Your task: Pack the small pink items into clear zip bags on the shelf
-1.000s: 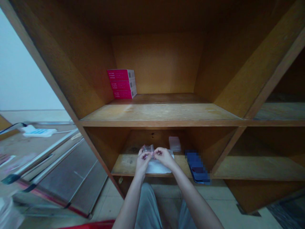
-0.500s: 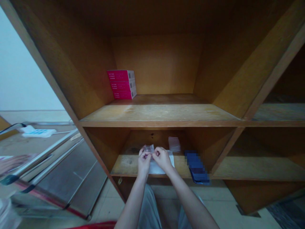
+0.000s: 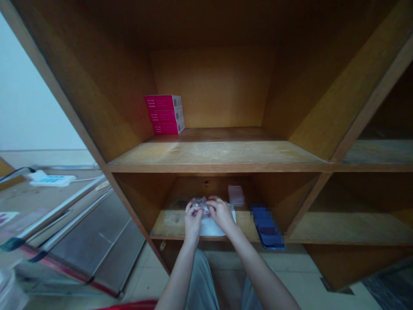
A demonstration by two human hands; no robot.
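Between my two hands is a small clear plastic bag (image 3: 200,202), crinkled, with something pinkish in or under it that is too small to make out. My left hand (image 3: 192,218) pinches the bag's left side with bent fingers. On its right side the fingers of my right hand (image 3: 221,212) are closed on the bag. Below both hands a white sheet (image 3: 211,228) lies on the lower shelf (image 3: 176,219). Just behind my right hand rests a flat stack of clear plastic bags (image 3: 236,195).
A dark blue pixelated object (image 3: 267,227) overhangs the lower shelf's front edge at right. Three stacked pink boxes (image 3: 165,114) stand on the upper shelf (image 3: 206,151). To the left is a metal-framed table (image 3: 80,224) with a white power strip (image 3: 53,180).
The plastic bag has become more crumpled and spread between my hands, which have moved slightly apart. Another person's hand at the left table has gone out of view.
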